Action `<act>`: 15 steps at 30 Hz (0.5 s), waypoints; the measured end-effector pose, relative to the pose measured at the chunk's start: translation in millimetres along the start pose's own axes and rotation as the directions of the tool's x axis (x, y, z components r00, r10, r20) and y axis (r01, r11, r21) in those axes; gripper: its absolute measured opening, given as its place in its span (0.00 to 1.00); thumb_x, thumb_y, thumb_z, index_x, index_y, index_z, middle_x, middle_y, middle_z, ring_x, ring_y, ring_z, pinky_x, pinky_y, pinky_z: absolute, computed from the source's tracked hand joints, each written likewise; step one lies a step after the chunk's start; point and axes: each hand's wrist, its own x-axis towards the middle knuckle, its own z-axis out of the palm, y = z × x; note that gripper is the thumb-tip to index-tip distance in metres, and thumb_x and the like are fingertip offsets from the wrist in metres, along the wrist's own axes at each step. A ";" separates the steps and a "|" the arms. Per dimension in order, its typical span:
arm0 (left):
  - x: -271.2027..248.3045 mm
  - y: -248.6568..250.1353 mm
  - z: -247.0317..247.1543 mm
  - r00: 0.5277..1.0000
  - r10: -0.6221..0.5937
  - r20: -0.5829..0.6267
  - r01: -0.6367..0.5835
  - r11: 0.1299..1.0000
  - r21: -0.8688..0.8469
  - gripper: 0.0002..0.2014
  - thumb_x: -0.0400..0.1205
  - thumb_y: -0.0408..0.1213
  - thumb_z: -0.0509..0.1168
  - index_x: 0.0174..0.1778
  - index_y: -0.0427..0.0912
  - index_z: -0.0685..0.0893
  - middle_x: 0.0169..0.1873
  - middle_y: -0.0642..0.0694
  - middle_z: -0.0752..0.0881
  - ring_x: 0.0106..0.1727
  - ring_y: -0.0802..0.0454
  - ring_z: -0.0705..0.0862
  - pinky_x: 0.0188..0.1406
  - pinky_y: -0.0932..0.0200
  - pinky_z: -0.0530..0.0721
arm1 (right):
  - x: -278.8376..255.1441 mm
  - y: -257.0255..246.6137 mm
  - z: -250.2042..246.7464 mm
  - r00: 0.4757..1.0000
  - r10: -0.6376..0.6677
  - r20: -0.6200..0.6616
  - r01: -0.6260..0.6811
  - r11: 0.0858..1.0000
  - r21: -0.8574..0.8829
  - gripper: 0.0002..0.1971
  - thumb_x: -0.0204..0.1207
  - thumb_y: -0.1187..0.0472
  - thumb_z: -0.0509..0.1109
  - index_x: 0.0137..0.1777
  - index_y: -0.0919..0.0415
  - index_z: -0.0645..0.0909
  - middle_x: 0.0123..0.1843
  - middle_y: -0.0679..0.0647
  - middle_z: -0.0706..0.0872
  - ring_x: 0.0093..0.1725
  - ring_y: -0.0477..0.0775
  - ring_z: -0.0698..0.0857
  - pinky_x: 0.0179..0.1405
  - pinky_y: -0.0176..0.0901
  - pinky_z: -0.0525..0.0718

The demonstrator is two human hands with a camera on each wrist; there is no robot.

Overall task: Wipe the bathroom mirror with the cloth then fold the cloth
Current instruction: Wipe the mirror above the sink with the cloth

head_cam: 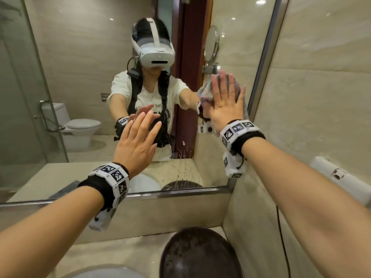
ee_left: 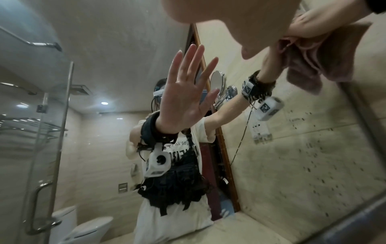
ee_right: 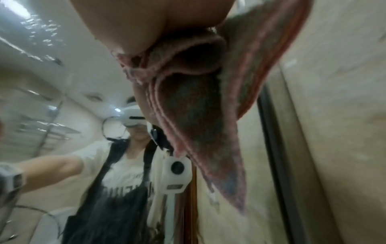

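Right hand (head_cam: 225, 103) is flat against the mirror (head_cam: 84, 63), fingers straight and spread, and the cloth (head_cam: 204, 92) is sandwiched between that palm and the glass. The pinkish-grey cloth bunches out past the hand on the thumb side and peeks above the fingertips, and from the right wrist view a long corner of it (ee_right: 198, 125) hangs down below the palm, close to the mirror's metal frame (head_cam: 267, 57) on the far side of the hand. The palm presses it rather than gripping it; no fingers curl round the fabric. Left hand (head_cam: 138, 143) is up too, open, fingers straight and slightly fanned, carrying nothing, with its fingertips at the glass meeting their reflection; whether the palm itself touches I cannot tell. It sits well apart from the cloth, lower and off to the thumb side of the right hand. Water droplets (head_cam: 180, 165) streak the glass below, between the two wrists, and a dark basin (head_cam: 197, 255) sits on the table beneath the forearms.
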 end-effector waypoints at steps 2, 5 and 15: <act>2.3 3.9 1.6 1.000 -0.004 -0.015 0.004 1.000 -0.005 0.28 0.78 0.44 0.57 0.75 0.40 0.67 0.77 0.36 0.58 0.78 0.39 0.58 0.76 0.43 0.57 | -4.0 -0.9 0.0 0.994 0.111 0.003 -0.111 0.993 0.027 0.37 0.78 0.37 0.38 0.83 0.55 0.39 0.85 0.55 0.42 0.84 0.58 0.41 0.76 0.61 0.27; 1.2 11.4 4.2 1.000 -0.010 -0.017 0.010 1.000 -0.014 0.28 0.78 0.44 0.58 0.75 0.40 0.68 0.77 0.36 0.58 0.78 0.39 0.58 0.76 0.42 0.57 | -25.1 -8.8 16.7 0.966 0.255 0.040 -0.258 0.964 0.064 0.41 0.74 0.34 0.32 0.82 0.58 0.38 0.85 0.59 0.42 0.83 0.62 0.41 0.78 0.64 0.34; -12.5 18.2 17.2 0.999 0.019 0.035 -0.018 1.000 -0.012 0.28 0.78 0.42 0.61 0.74 0.39 0.70 0.77 0.36 0.59 0.78 0.39 0.58 0.76 0.42 0.57 | -104.4 -1.3 80.1 0.949 0.293 0.116 -0.301 0.952 0.060 0.38 0.79 0.35 0.31 0.80 0.61 0.29 0.81 0.68 0.56 0.82 0.67 0.45 0.77 0.65 0.40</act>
